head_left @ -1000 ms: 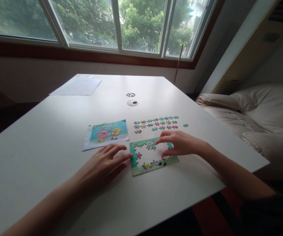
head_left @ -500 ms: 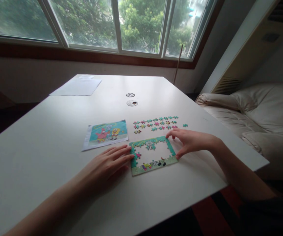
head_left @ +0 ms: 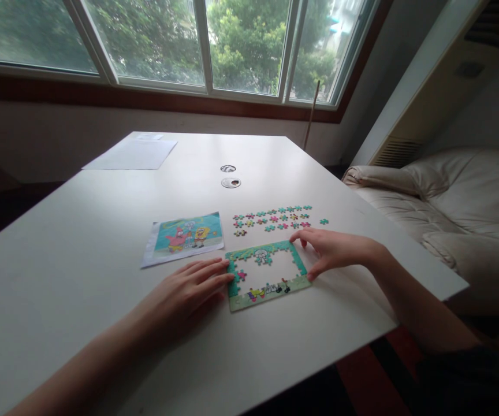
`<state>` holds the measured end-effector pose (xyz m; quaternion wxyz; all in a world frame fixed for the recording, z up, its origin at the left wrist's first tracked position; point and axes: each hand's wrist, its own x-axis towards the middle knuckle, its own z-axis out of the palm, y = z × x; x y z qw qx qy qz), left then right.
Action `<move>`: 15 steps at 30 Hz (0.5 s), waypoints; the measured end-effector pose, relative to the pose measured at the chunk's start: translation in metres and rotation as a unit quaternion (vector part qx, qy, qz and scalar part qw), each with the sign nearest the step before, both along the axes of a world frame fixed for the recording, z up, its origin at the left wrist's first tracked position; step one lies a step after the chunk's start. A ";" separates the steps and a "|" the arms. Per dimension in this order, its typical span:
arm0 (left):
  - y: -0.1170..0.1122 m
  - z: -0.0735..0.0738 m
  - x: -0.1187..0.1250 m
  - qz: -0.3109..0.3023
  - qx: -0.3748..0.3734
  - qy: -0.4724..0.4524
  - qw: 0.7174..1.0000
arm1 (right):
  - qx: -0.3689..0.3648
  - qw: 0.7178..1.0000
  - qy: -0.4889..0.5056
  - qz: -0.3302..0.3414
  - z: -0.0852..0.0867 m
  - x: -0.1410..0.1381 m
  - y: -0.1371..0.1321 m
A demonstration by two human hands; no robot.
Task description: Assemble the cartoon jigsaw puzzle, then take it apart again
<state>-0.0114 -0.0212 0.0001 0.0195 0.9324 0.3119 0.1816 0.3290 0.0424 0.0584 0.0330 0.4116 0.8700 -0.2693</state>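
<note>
A jigsaw puzzle point(head_left: 271, 293) lies flat on the white table, its border joined around a bare middle, with a few inner pieces attached at the top and left. My left hand point(head_left: 195, 283) rests palm down, fingers stretched out, their tips on the puzzle's left edge. At the right edge, my right hand point(head_left: 331, 251) has thumb and fingers spread apart, touching the border near its upper and lower corners. Loose puzzle pieces point(head_left: 274, 219) lie in rows just beyond the puzzle. To the left is a paper with the cartoon picture point(head_left: 189, 236).
One loose piece point(head_left: 324, 221) sits apart, right of the rows. White sheets point(head_left: 132, 155) lie at the table's far left corner. Two round grommets point(head_left: 231, 183) are set in the white table point(head_left: 80, 248). A cream sofa point(head_left: 470, 196) stands to the right.
The view has shifted slightly, so everything appears a little further left. Both hands keep their places at the puzzle's edges.
</note>
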 end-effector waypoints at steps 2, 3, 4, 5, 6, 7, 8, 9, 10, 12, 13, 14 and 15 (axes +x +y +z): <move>0.000 0.000 0.001 0.001 0.000 -0.007 1.000 | -0.006 1.000 0.004 -0.005 -0.002 0.001 0.001; 0.000 0.000 0.001 0.002 0.001 -0.008 1.000 | -0.010 1.000 0.007 -0.006 -0.003 0.002 0.001; 0.000 0.000 0.001 0.002 0.002 -0.010 1.000 | -0.012 1.000 0.010 -0.007 -0.003 0.002 0.002; 0.000 0.000 0.001 0.002 0.003 -0.010 1.000 | -0.012 1.000 0.012 -0.007 -0.004 0.003 0.002; 0.000 0.000 0.001 0.002 0.003 -0.009 1.000 | -0.011 1.000 0.013 -0.007 -0.004 0.003 0.002; 0.000 0.000 0.001 0.001 0.002 -0.009 1.000 | -0.009 1.000 0.013 -0.007 -0.005 0.003 0.002; 0.000 0.000 0.000 0.001 0.002 -0.009 1.000 | -0.006 1.000 0.012 -0.006 -0.005 0.002 0.001; 0.000 0.000 0.000 0.002 0.000 -0.009 1.000 | -0.003 1.000 0.010 -0.005 -0.004 0.002 0.001; 0.000 0.000 0.000 0.002 0.000 -0.009 1.000 | -0.002 1.000 0.006 -0.006 -0.004 0.002 0.001; 0.000 0.000 0.000 0.002 0.000 -0.009 1.000 | 0.003 1.000 -0.007 -0.020 -0.002 0.004 0.003; -0.001 0.000 0.000 0.003 0.000 -0.007 1.000 | 0.007 0.999 -0.015 -0.033 -0.001 0.006 0.004; -0.001 0.000 0.000 0.003 0.000 -0.004 1.000 | 0.014 0.998 -0.024 -0.049 0.001 0.009 0.007; -0.001 0.000 0.000 0.003 0.000 0.000 1.000 | 0.024 0.997 -0.032 -0.065 0.002 0.014 0.011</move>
